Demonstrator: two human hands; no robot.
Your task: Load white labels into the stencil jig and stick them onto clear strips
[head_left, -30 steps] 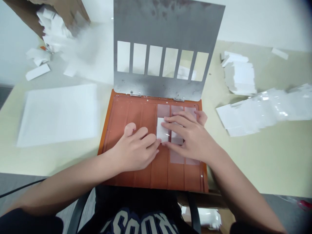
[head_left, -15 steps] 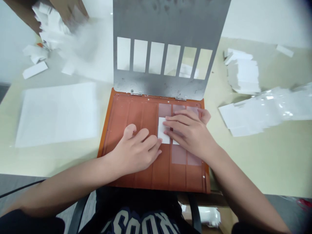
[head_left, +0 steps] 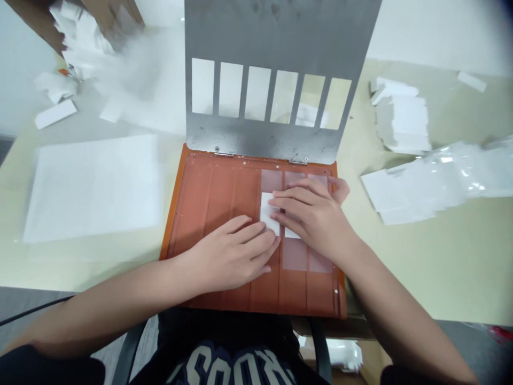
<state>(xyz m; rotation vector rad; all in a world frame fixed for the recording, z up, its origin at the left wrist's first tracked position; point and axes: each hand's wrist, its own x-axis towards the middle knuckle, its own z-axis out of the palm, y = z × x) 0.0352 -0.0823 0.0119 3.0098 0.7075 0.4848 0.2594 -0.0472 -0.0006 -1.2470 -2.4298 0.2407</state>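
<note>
Nearest me, my dark shirt (head_left: 224, 363) is cut off by the lower edge, its lettering only half readable; my forearms reach forward from either side onto the orange grooved tray (head_left: 208, 192).

My left hand (head_left: 232, 256) lies flat and open on the tray, fingers stretched out together, their tips touching the lower edge of a small white slip (head_left: 265, 210); it grasps nothing. My right hand (head_left: 316, 216) is likewise flat, fingers spread, pressing on the right part of that slip, closed on nothing; it hides most of a second white piece (head_left: 290, 233) just beside the first, so I cannot tell its full shape.

The slip lies in a groove right of the tray's middle, over pale translucent strips (head_left: 295, 254) that fill the right-hand grooves; how many lie under my palm I cannot tell.

Beyond, the hinged grey metal plate (head_left: 280, 32) stands up from the tray's far edge, six windows cut in it, its top out of view.

To the left lies a white sheet stack (head_left: 94, 184); to the right, glossy clear sleeves (head_left: 436, 179); farther off, blurred white scraps (head_left: 401, 120) and a cardboard box (head_left: 116, 16), cut off.
</note>
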